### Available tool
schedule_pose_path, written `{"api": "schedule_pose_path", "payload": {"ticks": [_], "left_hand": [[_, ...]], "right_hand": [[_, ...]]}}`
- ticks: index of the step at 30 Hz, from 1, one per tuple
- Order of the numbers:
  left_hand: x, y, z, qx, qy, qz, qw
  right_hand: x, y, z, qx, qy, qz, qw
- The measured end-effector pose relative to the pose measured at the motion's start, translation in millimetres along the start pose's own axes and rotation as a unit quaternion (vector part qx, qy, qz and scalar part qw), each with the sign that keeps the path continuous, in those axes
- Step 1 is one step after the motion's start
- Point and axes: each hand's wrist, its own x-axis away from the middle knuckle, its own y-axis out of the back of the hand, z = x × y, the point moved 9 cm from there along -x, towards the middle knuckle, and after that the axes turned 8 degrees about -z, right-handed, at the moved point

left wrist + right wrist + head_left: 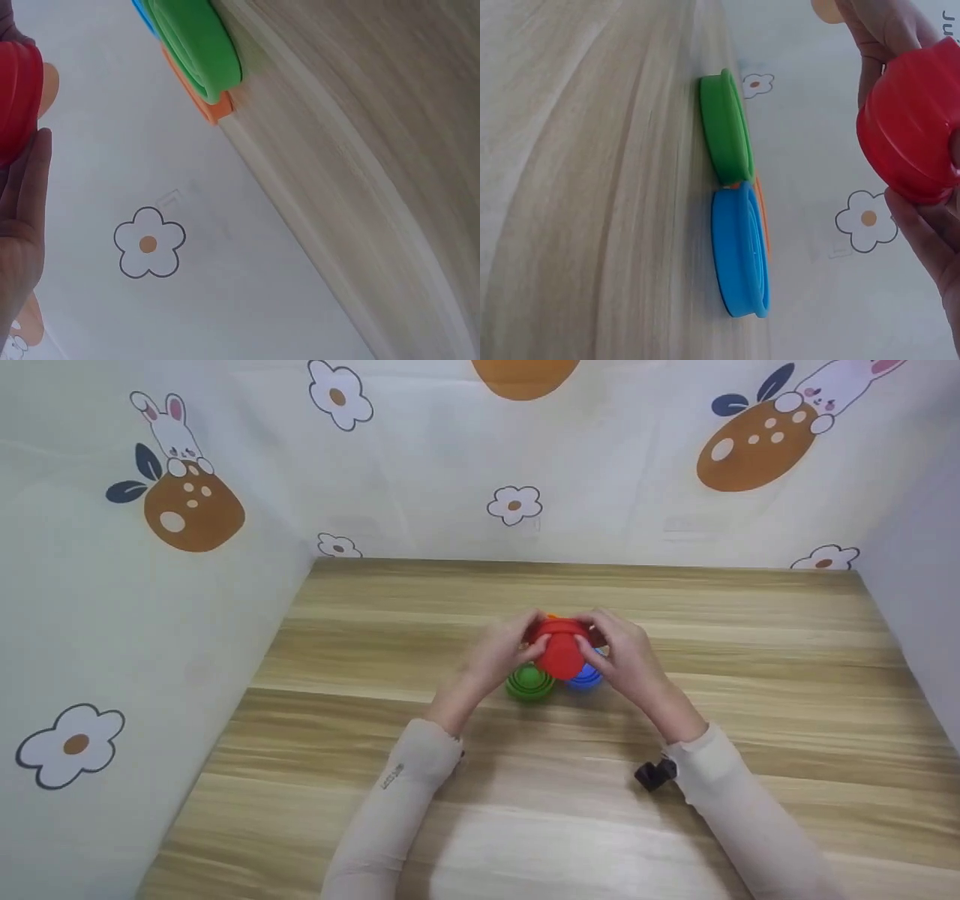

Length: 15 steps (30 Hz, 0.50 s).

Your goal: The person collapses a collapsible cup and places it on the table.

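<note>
Both hands hold a red cup-like piece (pixel 561 658), which looks like a ribbed, collapsible silicone cup, raised above the table. My left hand (pixel 499 651) grips its left side, and my right hand (pixel 628 651) grips the right side, thumbs toward me. In the right wrist view the red piece (pixel 911 124) shows stepped, rounded walls. Under it on the table lie a flat green ringed piece (pixel 529 684) and a blue one (pixel 583 676), side by side. Behind these is an orange piece (pixel 762 214), mostly hidden.
The wood-grain table (pixel 360 645) meets a patterned cloth wall (pixel 420 472) at the back and further walls at both sides. A small black device (pixel 655 773) sits at the right wrist, by the sleeve cuff.
</note>
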Motion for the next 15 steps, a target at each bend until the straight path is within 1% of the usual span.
{"api": "schedule_pose_path", "payload": {"ticks": [1,3,4,6,8,9,10,12,14,15], "left_hand": [[-0.3,0.9,-0.9,-0.017,-0.005,-0.006,0.9998],[-0.4,3.1,-0.8,-0.047,-0.006,-0.018,0.9987],[-0.4,4.6,-0.3,-0.06,-0.004,-0.025,0.9978],[0.0,6.8,1.4,-0.078,0.003,-0.034,0.9964],[0.4,8.1,3.2,-0.086,0.01,-0.042,0.9954],[0.5,8.4,3.8,-0.088,0.013,-0.044,0.9951],[0.6,8.5,4.0,-0.09,0.014,-0.046,0.9948],[1.0,8.7,3.8,-0.09,0.014,-0.05,0.9946],[1.3,8.3,4.2,-0.086,0.018,-0.05,0.9949],[1.4,7.8,4.4,-0.079,0.021,-0.046,0.9956]], "right_hand": [[0.6,0,-2,-0.014,-0.014,0.003,0.9998],[2.9,-3,-10,-0.067,-0.059,0.016,0.9958],[4.3,-4,-14,-0.1,-0.086,0.024,0.991],[7.2,-7,-21,-0.163,-0.135,0.035,0.9766],[9.3,-10,-26,-0.203,-0.17,0.038,0.9636],[9.5,-11,-27,-0.213,-0.18,0.038,0.9596],[9.2,-11,-28,-0.217,-0.186,0.035,0.9577],[8.0,-11,-28,-0.211,-0.19,0.026,0.9587],[6.2,-9,-26,-0.19,-0.183,0.011,0.9645],[5.2,-8,-25,-0.175,-0.175,0.004,0.9689]]}}
